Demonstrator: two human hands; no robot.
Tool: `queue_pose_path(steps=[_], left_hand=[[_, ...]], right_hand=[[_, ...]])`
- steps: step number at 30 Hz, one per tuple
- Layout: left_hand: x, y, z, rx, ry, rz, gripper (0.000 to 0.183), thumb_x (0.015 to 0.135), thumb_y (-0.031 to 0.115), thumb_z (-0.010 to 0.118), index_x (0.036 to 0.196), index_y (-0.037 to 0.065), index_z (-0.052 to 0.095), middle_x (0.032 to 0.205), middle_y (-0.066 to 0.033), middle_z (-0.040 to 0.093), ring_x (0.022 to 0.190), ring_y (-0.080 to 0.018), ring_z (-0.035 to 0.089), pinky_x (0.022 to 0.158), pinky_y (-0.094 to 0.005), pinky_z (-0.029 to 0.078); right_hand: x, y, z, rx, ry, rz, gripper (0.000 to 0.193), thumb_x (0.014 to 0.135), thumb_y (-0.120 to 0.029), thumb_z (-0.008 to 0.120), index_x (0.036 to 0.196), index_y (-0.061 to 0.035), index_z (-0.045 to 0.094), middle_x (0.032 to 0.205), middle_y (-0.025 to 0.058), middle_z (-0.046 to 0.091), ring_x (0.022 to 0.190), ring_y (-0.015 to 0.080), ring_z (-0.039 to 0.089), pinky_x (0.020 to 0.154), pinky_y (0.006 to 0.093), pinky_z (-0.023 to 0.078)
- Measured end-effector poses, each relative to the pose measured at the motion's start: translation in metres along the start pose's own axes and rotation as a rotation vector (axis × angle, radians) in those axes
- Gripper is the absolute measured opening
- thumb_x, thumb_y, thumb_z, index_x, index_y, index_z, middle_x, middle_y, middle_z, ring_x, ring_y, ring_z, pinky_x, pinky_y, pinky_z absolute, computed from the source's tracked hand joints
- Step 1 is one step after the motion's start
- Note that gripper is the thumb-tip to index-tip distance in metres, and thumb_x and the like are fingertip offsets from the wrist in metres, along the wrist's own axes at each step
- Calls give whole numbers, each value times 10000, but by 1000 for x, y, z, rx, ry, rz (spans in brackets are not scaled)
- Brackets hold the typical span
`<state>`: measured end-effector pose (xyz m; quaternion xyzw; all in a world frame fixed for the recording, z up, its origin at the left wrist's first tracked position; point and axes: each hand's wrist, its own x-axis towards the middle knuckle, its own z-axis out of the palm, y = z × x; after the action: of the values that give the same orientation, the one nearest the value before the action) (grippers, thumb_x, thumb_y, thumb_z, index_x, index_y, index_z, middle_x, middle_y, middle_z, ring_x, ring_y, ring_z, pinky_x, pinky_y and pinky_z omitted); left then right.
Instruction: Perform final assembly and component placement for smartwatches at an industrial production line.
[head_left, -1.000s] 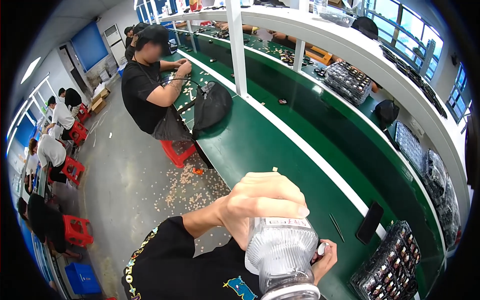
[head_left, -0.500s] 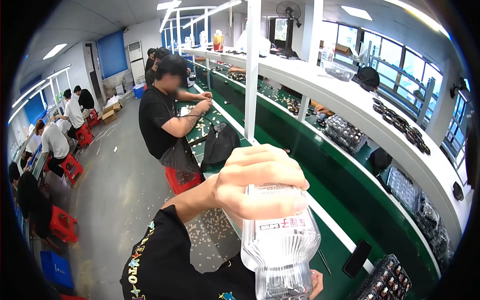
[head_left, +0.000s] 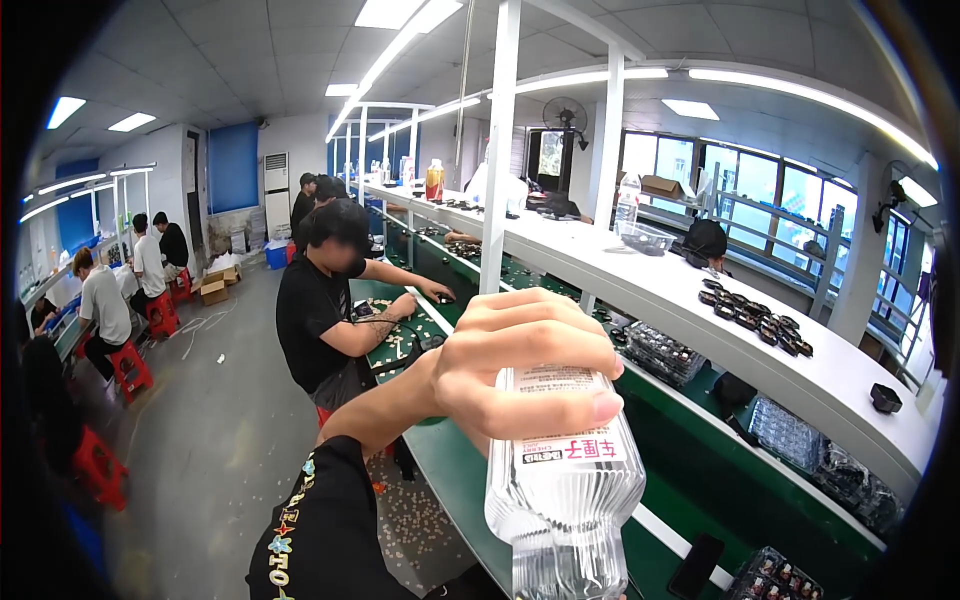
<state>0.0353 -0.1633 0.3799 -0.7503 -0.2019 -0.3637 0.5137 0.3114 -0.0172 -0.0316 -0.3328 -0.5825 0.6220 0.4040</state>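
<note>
My left hand (head_left: pixel 520 350) is wrapped around the upper part of a clear ribbed plastic bottle (head_left: pixel 565 490) with a white and pink label. The bottle is held up close to the camera, and its lower end runs out of the bottom of the picture. My left forearm, in a black sleeve with a coloured print (head_left: pixel 320 530), comes up from the lower left. My right hand is not visible.
A long green workbench (head_left: pixel 460 480) runs away under a white shelf (head_left: pixel 680 290) carrying small black parts. A person in black (head_left: pixel 320 310) works at the bench just ahead. A black phone (head_left: pixel 697 565) and a parts tray (head_left: pixel 780 575) lie at the lower right. Other people sit on red stools (head_left: pixel 130 365) at the left.
The view has tipped up from the bench toward the ceiling, and the bottle has risen with it. The right hand that showed under the bottle has left the picture.
</note>
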Motion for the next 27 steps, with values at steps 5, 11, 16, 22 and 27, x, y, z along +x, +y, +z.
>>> queue_pose_path(steps=[5, 11, 16, 22, 27], left_hand=[[11, -1, 1, -30, -6, 21, 362, 788, 283, 895, 1094, 121, 790, 983, -141, 781, 805, -274, 787, 736, -387, 654], [16, 6, -6, -41, -105, -37, 420, 839, 265, 879, 1202, 145, 706, 1043, -172, 780, 875, -309, 797, 782, -435, 667], [-6, 17, 1, -111, -158, -179, 453, 901, 246, 850, 1281, 160, 620, 1092, -209, 781, 924, -345, 806, 817, -473, 678], [-48, 41, 14, -227, -120, -366, 393, 946, 196, 802, 1271, 99, 604, 1074, -237, 774, 902, -364, 791, 788, -447, 677], [-89, 65, 30, -298, 58, -510, 568, 747, 205, 942, 1225, -11, 724, 1007, -196, 764, 816, -325, 764, 700, -399, 615]], right_hand=[[-1, -7, -5, -92, -48, -27, 251, 1105, -230, 621, 1113, -49, 796, 850, 28, 673, 716, 114, 581, 596, 282, 458], [3, 9, -11, -187, -82, -204, 232, 1083, -182, 624, 1150, -29, 785, 923, 79, 696, 784, 132, 610, 624, 292, 473], [-5, -1, -3, 16, -33, 17, 215, 1118, -196, 631, 1193, -33, 749, 928, 0, 671, 758, 95, 559, 614, 259, 433], [-9, -21, 6, -54, 0, -23, 222, 1141, -226, 629, 1169, -38, 743, 838, -36, 615, 669, 50, 469, 573, 240, 354], [-9, -14, 2, -155, 1, -66, 217, 1144, -223, 638, 1196, -43, 747, 809, -25, 611, 655, 52, 493, 561, 247, 378]])
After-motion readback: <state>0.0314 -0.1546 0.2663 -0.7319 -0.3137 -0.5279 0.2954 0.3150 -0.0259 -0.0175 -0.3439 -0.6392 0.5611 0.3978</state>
